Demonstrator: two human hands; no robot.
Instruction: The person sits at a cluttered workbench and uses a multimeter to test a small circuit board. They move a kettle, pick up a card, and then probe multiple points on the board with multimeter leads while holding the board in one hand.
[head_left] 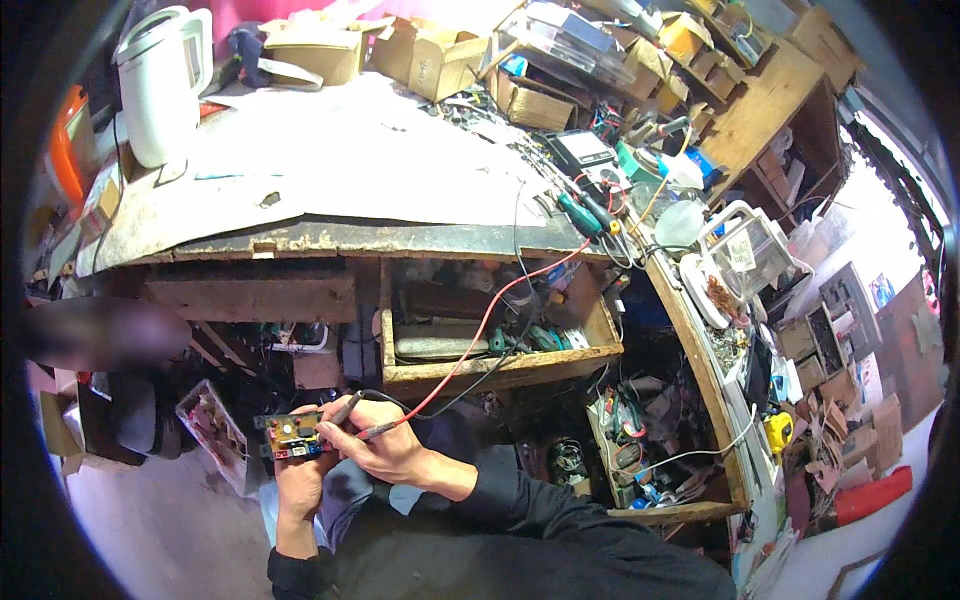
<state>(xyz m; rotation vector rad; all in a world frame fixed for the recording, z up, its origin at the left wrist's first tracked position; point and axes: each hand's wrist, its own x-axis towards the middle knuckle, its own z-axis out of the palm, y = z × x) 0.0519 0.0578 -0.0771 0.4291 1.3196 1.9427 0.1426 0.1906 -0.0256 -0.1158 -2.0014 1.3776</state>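
My left hand [303, 485] is closed on a small circuit board [292, 431] with brownish components and dark edges, held low at center-left. My right hand [388, 450] grips two test probes [348, 408] over the board, fingers wrapped round them; their tips are at or near its surface, and I cannot tell if they touch. A red lead [478, 330] and a black lead [462, 390] run from the probes up to the bench's right part, where a dark meter-like device [582, 149] lies among tools [580, 215].
A white-covered bench [380, 170] holds a white kettle [158, 80] and cardboard boxes [446, 55]. Below are an open wooden drawer [500, 365] and a box of cables [626, 460]. Clutter lines the right side, with a yellow tape measure [778, 432]. A crate [215, 435] stands at lower left.
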